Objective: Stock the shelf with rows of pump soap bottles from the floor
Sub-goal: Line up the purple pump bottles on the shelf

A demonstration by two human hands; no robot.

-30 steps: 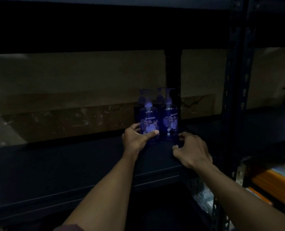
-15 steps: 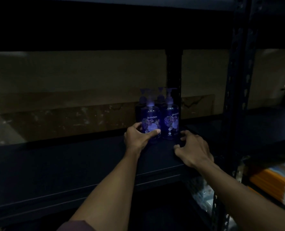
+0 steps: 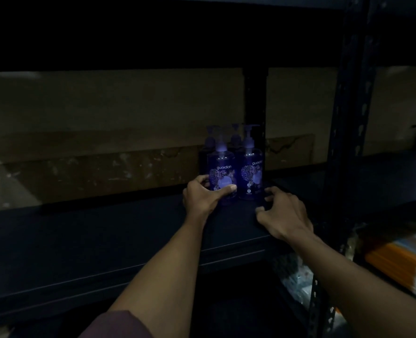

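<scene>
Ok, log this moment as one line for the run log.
left hand: gripping front-left soap bottle | right hand: open, on shelf beside front-right bottle | two more bottles behind

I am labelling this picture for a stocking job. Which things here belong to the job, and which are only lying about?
Belong to the job:
- front-left soap bottle, gripped by the left hand
- front-right soap bottle, with the right hand open beside it
- two more bottles behind
- dark shelf

Just lying about:
- orange packs on the next rack
- pale packets below

Very dim, murky, edges black.
</scene>
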